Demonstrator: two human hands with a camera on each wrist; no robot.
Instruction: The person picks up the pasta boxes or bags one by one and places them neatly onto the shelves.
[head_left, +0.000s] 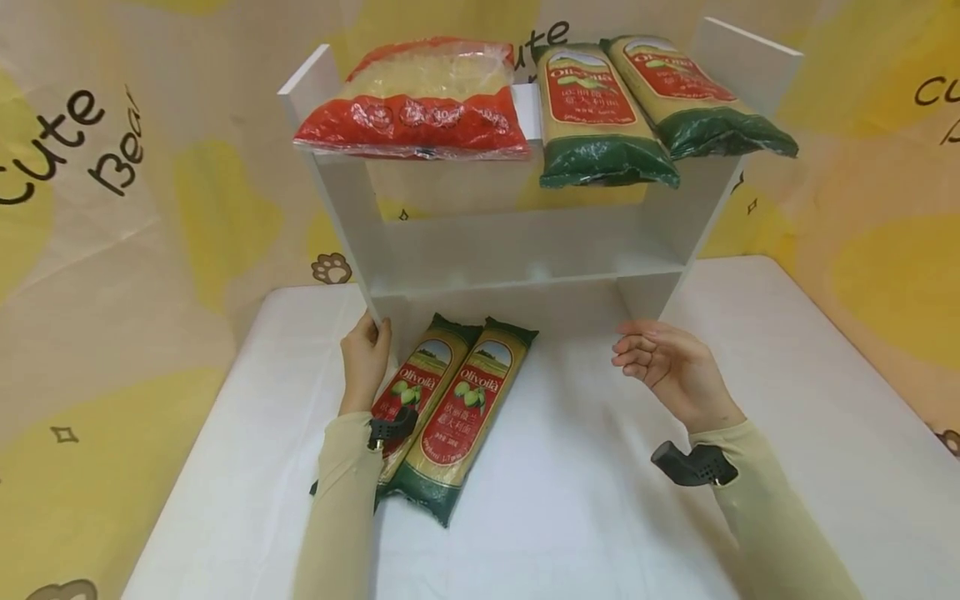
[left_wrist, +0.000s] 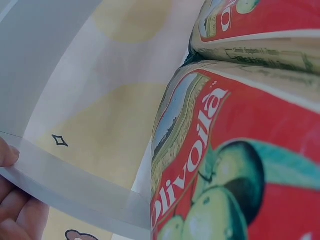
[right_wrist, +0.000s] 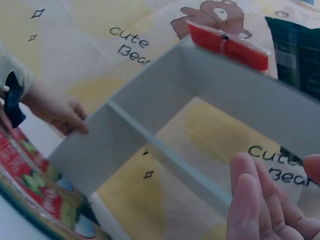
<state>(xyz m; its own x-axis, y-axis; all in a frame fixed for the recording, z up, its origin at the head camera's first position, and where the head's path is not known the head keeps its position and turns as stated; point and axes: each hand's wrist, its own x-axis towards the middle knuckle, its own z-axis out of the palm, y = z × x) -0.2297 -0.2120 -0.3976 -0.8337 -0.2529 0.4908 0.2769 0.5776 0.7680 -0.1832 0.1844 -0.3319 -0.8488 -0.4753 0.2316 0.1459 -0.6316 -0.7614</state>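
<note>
Left side: the left hand (head_left: pixel 365 360) is gripping the lower front edge of the left side panel of the white shelf unit (head_left: pixel 517 250), fingers curling round the smooth, flat board. Beside that wrist, two long pasta packets (head_left: pixel 442 408) in glossy red, yellow and green film are lying side by side, touching, on the white table (head_left: pixel 750 350), their upper ends reaching under the unit. Centre: a crinkled red-and-clear bag (head_left: pixel 416 100) is resting on the top board, just beside two more pasta packets (head_left: pixel 645 100) overhanging its front edge. Right side: the right hand (head_left: pixel 663 360) is hovering near the right panel, fingers loosely bent and slightly apart, holding nothing.
</note>
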